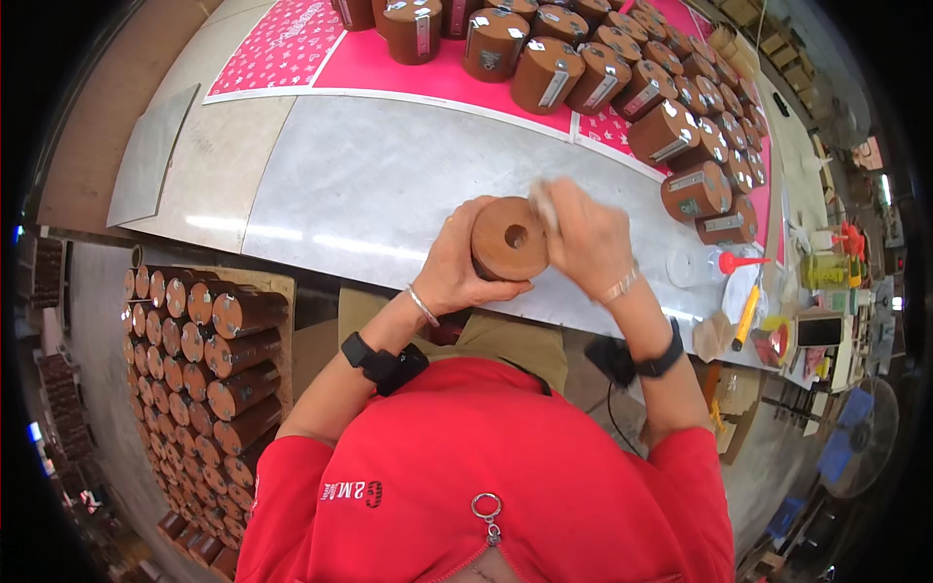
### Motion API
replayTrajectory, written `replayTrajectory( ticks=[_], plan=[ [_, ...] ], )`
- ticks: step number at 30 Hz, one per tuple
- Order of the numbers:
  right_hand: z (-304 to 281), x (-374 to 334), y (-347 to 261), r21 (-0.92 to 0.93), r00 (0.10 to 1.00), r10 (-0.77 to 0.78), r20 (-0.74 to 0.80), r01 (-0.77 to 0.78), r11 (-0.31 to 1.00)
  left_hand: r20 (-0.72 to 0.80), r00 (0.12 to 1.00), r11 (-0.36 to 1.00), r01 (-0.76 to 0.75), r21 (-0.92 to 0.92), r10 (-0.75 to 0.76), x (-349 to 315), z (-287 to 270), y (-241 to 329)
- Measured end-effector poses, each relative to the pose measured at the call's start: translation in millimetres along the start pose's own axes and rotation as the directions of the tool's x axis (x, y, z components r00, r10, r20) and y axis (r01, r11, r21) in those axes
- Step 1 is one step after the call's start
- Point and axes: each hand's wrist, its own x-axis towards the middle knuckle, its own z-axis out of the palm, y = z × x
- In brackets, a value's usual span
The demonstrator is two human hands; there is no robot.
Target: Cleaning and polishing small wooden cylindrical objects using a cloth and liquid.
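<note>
My left hand point(451, 257) is wrapped round a brown wooden-looking cylinder point(503, 258), held above the near edge of the metal-topped table. The cylinder's round end faces up, with a dark hole near its middle. Against the right side of its rim, my right hand point(589, 239) is closed on a small pale wad point(542, 204) that looks like cloth. Motion blurs this hand and the wad, so the wad's exact kind does not show. The cylinder's underside is hidden.
Rows of brown cylinders with metal plates point(549, 76) stand on a pink sheet point(418, 83) at the back and right. More cylinders point(238, 360) are stacked at the lower left. A red-tipped bottle point(727, 262), a yellow-handled cutter point(746, 319) and a phone point(819, 332) lie at right.
</note>
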Motion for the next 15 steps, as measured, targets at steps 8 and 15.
replayTrajectory(
  ticks=[8, 15],
  plan=[
    [6, 22, -25, 0.000, 0.983, -0.175, -0.051, 0.176, 0.984, 0.009, 1.000, 0.999, 0.017, -0.030, -0.017, -5, 6, -10],
    [-5, -18, -39, 0.099, 0.991, -0.130, -0.033, 0.133, 0.986, -0.003, 0.997, 0.991, -0.073, 0.114, 0.074, -5, 4, -8]
  ],
)
